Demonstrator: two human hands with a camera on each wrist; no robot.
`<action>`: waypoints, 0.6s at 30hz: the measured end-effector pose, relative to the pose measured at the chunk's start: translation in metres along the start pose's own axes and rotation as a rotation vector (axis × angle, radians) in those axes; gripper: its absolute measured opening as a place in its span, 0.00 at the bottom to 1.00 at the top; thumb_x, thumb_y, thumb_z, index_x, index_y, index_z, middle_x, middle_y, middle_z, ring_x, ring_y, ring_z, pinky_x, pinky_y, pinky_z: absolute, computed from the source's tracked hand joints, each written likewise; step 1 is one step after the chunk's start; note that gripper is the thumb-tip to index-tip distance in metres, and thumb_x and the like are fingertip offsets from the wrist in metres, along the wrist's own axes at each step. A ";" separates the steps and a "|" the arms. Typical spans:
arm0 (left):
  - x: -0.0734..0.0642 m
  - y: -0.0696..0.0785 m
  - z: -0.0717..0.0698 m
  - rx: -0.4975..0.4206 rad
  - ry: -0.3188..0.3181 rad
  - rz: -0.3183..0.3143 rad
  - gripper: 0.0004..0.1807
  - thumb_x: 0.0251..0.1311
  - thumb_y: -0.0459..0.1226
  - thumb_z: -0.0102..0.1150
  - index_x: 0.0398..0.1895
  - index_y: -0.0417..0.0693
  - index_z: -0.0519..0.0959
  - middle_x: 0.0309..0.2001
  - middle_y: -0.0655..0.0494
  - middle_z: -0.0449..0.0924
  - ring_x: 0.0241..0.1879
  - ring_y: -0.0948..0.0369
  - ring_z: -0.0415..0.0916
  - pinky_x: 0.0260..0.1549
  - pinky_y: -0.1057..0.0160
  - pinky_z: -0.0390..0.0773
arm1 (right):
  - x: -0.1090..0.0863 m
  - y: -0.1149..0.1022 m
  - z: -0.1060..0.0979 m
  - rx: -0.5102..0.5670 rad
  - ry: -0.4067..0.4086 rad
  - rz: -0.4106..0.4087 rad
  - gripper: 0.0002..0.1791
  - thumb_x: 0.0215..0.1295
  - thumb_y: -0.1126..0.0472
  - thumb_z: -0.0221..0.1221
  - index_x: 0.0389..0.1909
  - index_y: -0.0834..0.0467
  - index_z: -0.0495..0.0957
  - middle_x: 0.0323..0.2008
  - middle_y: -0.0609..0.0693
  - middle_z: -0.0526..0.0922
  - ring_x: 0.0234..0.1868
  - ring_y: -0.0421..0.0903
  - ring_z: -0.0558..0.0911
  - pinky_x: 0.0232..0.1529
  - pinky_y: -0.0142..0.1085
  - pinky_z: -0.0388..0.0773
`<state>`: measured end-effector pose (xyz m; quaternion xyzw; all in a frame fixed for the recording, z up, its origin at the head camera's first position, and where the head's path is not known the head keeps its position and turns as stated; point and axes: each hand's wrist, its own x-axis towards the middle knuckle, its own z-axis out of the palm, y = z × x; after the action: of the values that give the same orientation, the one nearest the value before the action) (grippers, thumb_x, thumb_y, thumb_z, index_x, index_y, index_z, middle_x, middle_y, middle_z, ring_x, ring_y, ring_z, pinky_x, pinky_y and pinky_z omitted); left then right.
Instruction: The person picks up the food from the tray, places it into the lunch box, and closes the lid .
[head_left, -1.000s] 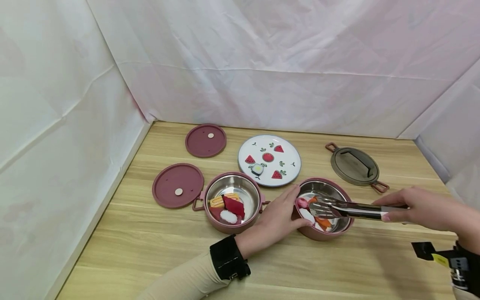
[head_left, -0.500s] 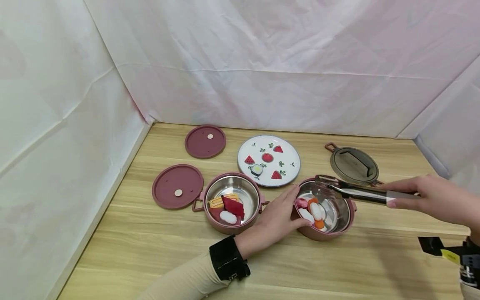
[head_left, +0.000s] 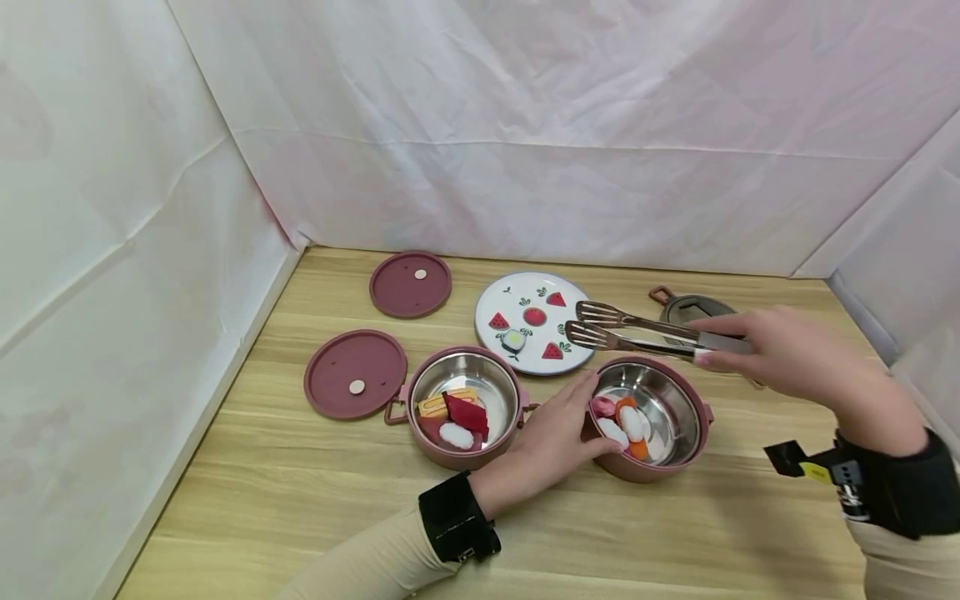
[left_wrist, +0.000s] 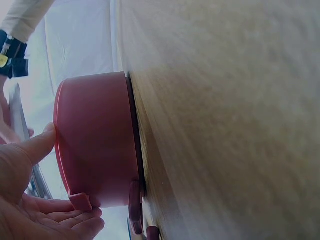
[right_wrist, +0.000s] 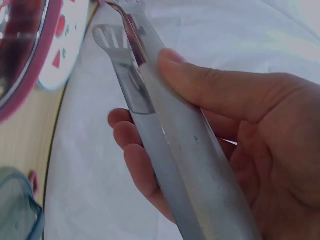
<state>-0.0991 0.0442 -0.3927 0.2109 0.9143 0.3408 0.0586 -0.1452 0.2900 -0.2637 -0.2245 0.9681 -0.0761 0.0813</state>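
Right grip point(head_left: 787, 354) clasps tongs point(right_wrist: 182, 132), left grip point(head_left: 551, 429) lies spread against a pot point(left_wrist: 97, 140), the yellow label point(head_left: 816, 472) illegible.

Wooden tabletop point(head_left: 300, 517), pale-grained. On it we count: one maroon lid point(head_left: 401, 293) near the far left corner; a second maroon lid point(head_left: 341, 367) toward the left edge; one watermelon-patterned plate point(head_left: 491, 302) by the far edge; left pot point(head_left: 438, 452) and right pot point(head_left: 641, 472), maroon, mid-surface; one dark two-handled pan point(head_left: 692, 307), partly hidden, toward the far right corner.
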 end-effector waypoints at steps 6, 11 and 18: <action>-0.001 0.000 -0.001 -0.009 -0.006 -0.003 0.49 0.51 0.55 0.66 0.74 0.49 0.55 0.73 0.53 0.57 0.68 0.61 0.57 0.64 0.54 0.70 | 0.025 -0.019 0.005 0.052 -0.006 -0.050 0.27 0.64 0.51 0.60 0.60 0.60 0.75 0.13 0.45 0.72 0.12 0.40 0.67 0.23 0.37 0.70; -0.001 -0.001 -0.001 -0.004 0.005 0.010 0.49 0.51 0.55 0.66 0.74 0.48 0.55 0.74 0.52 0.56 0.68 0.61 0.57 0.63 0.54 0.70 | 0.046 -0.031 0.014 0.023 0.019 -0.117 0.24 0.60 0.55 0.64 0.56 0.60 0.78 0.28 0.51 0.85 0.20 0.40 0.74 0.26 0.41 0.74; 0.000 -0.002 0.000 -0.010 0.017 0.031 0.49 0.51 0.55 0.66 0.74 0.49 0.55 0.73 0.53 0.57 0.68 0.62 0.56 0.63 0.56 0.71 | 0.067 -0.045 0.024 0.020 0.020 -0.147 0.21 0.58 0.58 0.65 0.52 0.62 0.81 0.31 0.52 0.88 0.36 0.51 0.78 0.38 0.50 0.76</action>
<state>-0.0998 0.0425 -0.3938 0.2221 0.9097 0.3479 0.0466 -0.1807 0.2175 -0.2869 -0.2935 0.9489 -0.0939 0.0680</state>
